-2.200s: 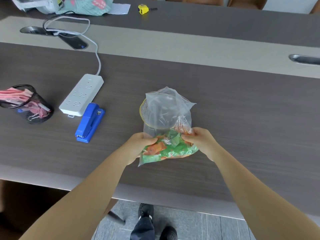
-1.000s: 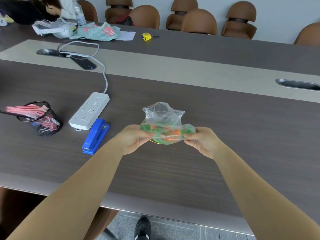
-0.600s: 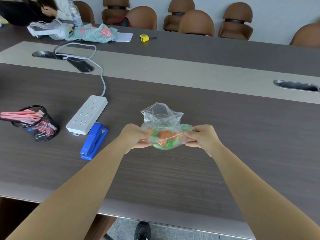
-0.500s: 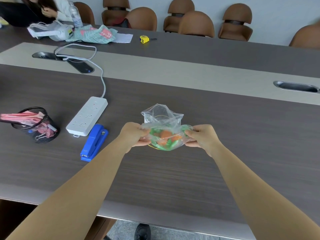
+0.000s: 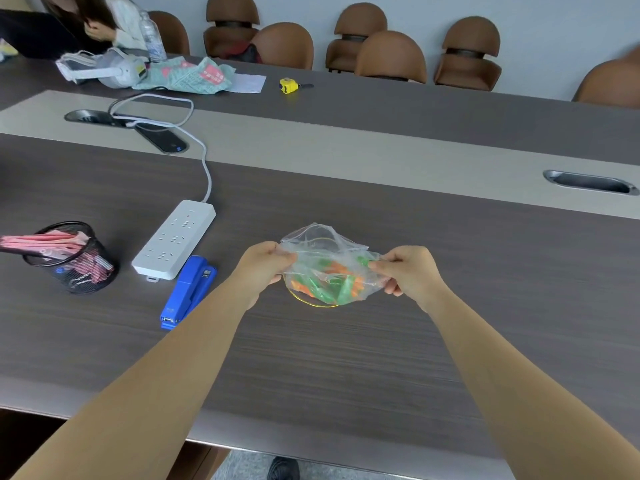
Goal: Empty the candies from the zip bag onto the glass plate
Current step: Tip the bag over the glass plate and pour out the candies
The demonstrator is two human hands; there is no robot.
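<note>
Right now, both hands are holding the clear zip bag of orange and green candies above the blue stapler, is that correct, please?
Not quite. The left hand and right hand do hold the clear zip bag of orange and green candies, but it hangs above the gold-rimmed glass plate, not the blue stapler, which lies apart to the left beside the white power strip. The head view shows this.

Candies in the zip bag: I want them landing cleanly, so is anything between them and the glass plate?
Only the zip bag itself. Both the left hand and the right hand hold it directly over the glass plate, candies still inside; no other object intervenes.
</note>
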